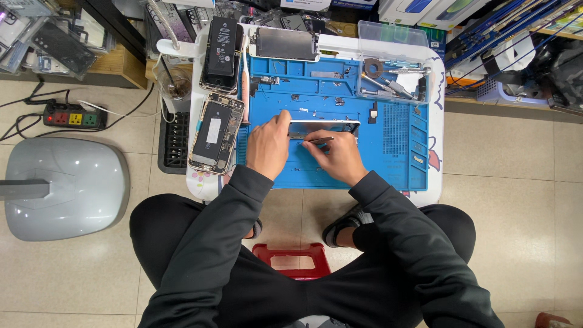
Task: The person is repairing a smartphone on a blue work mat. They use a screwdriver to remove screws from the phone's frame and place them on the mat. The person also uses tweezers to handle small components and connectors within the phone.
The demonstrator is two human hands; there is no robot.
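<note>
Tiled floor runs under a low white table (437, 182) topped with a blue work mat (388, 176), and the person sits on a red stool (294, 260) pulled up to it. Far left on the floor lie a grey lamp base (67, 185) and a power strip (74, 115). At the mat's left edge an opened phone body (215, 132) lies face up with its battery and boards showing, and above it a second opened phone (221, 53) rests with a black battery on top, so two handsets are already stripped down. Small screws and brackets (303, 100) are scattered over the upper mat, parts that look already taken out. The left hand (269, 147) is curled with fingers closed, pinning the left end of a thin white display panel (325, 126) that lies flat across the middle of the mat. The right hand (341, 157) is closed around a slim dark tool (320, 140), its tip set against the panel's lower edge. My judgement is that work on this panel is mid-way: it is separated from any body, yet the tool is engaged on it. Another screen (284, 43) lies at the top, and a clear tray of tools (395, 67) sits to the right
</note>
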